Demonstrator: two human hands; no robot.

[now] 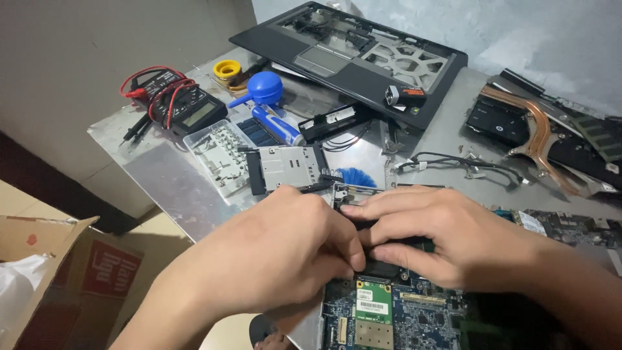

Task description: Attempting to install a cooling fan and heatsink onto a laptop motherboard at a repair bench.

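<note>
A blue laptop motherboard (pixel 402 321) lies at the near edge of the metal table (pixel 168 181). Both my hands rest on its upper part. My left hand (pixel 278 253) is curled, thumb and fingers pinching a small dark part on the board that they mostly hide. My right hand (pixel 440 233) lies flat beside it, fingers pointing left and pressing on the same dark part. A green wireless card (pixel 372 304) sits on the board just below my fingers.
A black laptop palmrest shell (pixel 363 52) lies at the back. A multimeter (pixel 184 107) with red leads, a blue air blower (pixel 265 87), a clear screw tray (pixel 220 155), a metal card cage (pixel 288 165), a copper heatsink (pixel 541 139) and loose cables (pixel 466 162) surround it. A cardboard box (pixel 65 272) stands left.
</note>
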